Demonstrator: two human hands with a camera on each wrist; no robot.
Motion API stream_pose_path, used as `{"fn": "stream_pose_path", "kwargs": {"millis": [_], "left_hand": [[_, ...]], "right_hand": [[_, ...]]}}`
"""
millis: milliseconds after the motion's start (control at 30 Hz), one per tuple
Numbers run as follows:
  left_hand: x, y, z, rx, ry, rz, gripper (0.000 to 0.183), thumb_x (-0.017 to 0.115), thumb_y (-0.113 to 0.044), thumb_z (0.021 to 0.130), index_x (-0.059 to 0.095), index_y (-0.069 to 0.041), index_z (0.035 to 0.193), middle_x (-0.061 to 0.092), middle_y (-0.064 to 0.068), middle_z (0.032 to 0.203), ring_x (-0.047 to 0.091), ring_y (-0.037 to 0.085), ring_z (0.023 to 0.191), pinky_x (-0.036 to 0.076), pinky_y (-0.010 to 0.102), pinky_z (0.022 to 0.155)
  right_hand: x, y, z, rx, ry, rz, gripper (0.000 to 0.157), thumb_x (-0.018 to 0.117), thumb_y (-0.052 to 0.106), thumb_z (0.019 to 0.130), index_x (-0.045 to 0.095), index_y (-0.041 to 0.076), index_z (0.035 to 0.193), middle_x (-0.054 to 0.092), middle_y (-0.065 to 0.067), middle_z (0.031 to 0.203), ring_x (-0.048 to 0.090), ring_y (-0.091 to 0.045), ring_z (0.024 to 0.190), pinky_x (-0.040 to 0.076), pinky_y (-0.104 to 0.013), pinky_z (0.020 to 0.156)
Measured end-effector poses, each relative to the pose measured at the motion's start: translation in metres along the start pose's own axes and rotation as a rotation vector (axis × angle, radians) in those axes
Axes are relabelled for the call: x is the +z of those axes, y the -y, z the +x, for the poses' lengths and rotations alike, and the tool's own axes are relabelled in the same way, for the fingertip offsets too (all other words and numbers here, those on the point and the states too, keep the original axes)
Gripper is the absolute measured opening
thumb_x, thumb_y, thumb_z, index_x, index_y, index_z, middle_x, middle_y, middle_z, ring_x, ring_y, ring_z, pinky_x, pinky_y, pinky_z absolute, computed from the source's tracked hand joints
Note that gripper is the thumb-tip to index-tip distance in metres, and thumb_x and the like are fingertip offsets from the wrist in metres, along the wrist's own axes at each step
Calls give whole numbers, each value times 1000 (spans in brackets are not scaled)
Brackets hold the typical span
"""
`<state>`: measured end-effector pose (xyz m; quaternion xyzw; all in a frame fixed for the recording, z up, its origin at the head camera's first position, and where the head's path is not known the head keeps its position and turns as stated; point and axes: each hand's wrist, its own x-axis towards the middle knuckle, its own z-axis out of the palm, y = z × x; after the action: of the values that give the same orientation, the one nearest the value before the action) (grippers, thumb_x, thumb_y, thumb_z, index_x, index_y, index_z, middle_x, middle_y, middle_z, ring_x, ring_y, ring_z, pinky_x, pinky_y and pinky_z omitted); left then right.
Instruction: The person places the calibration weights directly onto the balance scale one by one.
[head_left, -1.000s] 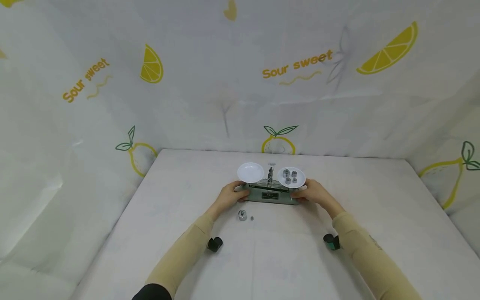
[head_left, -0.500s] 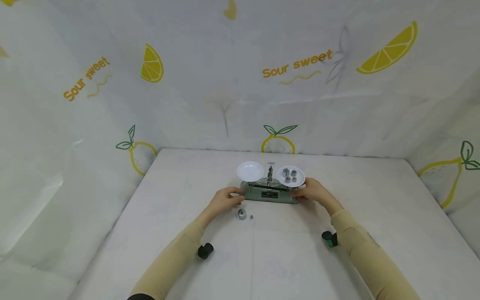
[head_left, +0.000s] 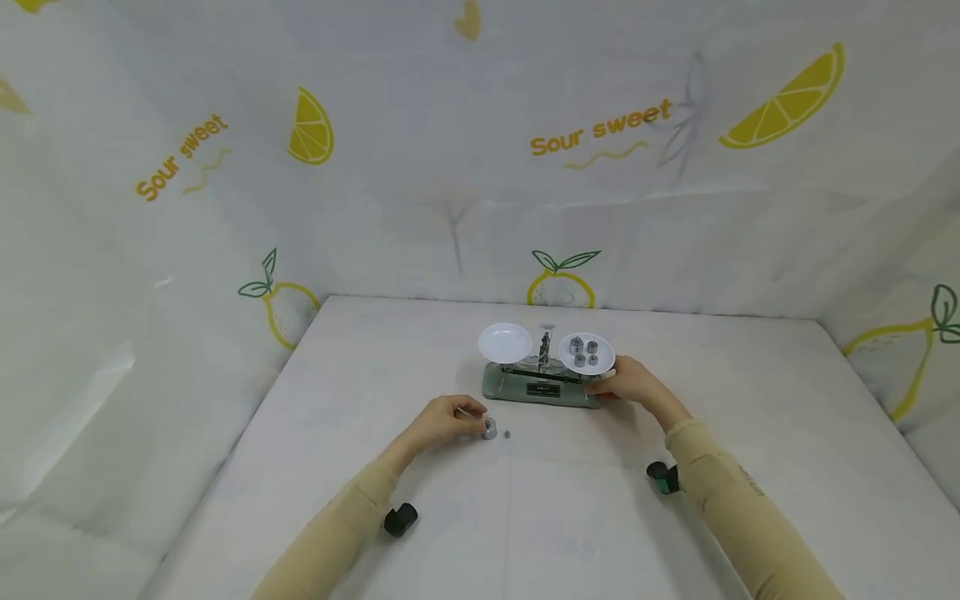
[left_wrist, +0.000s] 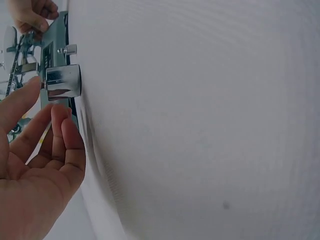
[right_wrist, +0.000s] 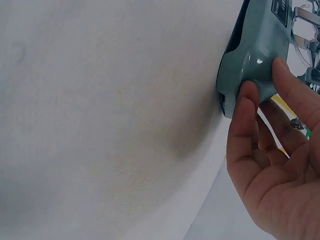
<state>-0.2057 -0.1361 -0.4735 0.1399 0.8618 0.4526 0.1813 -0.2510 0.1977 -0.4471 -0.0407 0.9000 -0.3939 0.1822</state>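
A balance scale (head_left: 542, 390) with a green base and two white pans stands near the middle of the table. Several metal weights (head_left: 576, 344) sit on its right pan (head_left: 603, 364); the left pan (head_left: 505, 342) holds nothing. My right hand (head_left: 632, 385) grips the right end of the base, thumb and fingers against it in the right wrist view. In front of the scale stand a large silver weight (left_wrist: 65, 81) and a tiny weight (left_wrist: 71, 49). My left hand (head_left: 450, 419) is at the large weight, its thumb close to the knob and its bent fingers beside the body, not closed around it.
White cloth covers the table (head_left: 570, 517), and a white sheet (head_left: 420, 200) printed with lemons hangs behind and at the sides. Black wrist cameras (head_left: 401, 520) project inward from both forearms.
My left hand has let go of the scale's left end and moved down toward me to the large weight. The right hand stays on the base.
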Motion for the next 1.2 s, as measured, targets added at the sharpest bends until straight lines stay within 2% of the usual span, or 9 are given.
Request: {"fn": "stream_pose_path", "kwargs": {"millis": [200,333,467,633,767,933,1067,1200], "left_hand": [[7,0,-3,4,9,-16,30,75,-20,77,67,-11,104,67,5,98,57,8,74,47,22,66],[9,0,-4,6,0,-22,30,76,-18,76,67,-11,103,65,5,98,54,9,72,46,22,64],[10,-1,-5,6,-11,-14,26,74,-18,78,66,-11,102,65,5,98,53,9,72,45,21,63],[11,-3,-4,29,-22,10,23,72,-19,79,66,-11,100,65,6,98,53,9,71,44,22,61],[12,-4,-4,83,-20,84,20,70,-20,83,65,-11,99,66,6,98,53,6,66,44,19,58],[13,-8,-5,165,-41,207,19,67,-19,85,64,-7,100,68,5,89,54,5,65,44,17,58],[15,-8,-4,174,-63,262,20,68,-20,85,64,-5,99,67,6,91,62,9,76,48,18,63],[15,-8,-2,162,-87,308,22,68,-22,85,64,-5,98,68,5,90,63,8,76,49,17,63]], "right_hand": [[0,1,-2,-13,4,-21,62,73,22,79,48,-11,125,68,-18,94,64,-18,76,52,-31,71],[1,1,-2,0,4,-33,63,73,24,79,47,-10,126,67,-19,101,63,-18,77,51,-30,72],[0,0,-1,-1,0,-40,63,73,24,79,48,-9,126,67,-18,99,63,-18,78,50,-29,71],[0,-1,-1,-2,0,-40,66,73,25,79,45,-9,128,64,-22,108,64,-20,81,50,-33,76],[0,-1,-2,-7,8,-18,68,72,23,80,42,-9,131,59,-26,118,64,-20,83,52,-36,78],[1,-1,-1,-19,7,-15,68,72,23,80,41,-8,132,56,-27,121,64,-20,83,52,-36,79],[1,-1,-1,-1,8,-27,69,72,26,80,42,-8,133,61,-24,115,63,-18,82,50,-34,78],[1,-1,-1,-1,0,-35,70,73,27,79,42,-7,132,62,-23,114,63,-17,80,48,-33,78]]}}
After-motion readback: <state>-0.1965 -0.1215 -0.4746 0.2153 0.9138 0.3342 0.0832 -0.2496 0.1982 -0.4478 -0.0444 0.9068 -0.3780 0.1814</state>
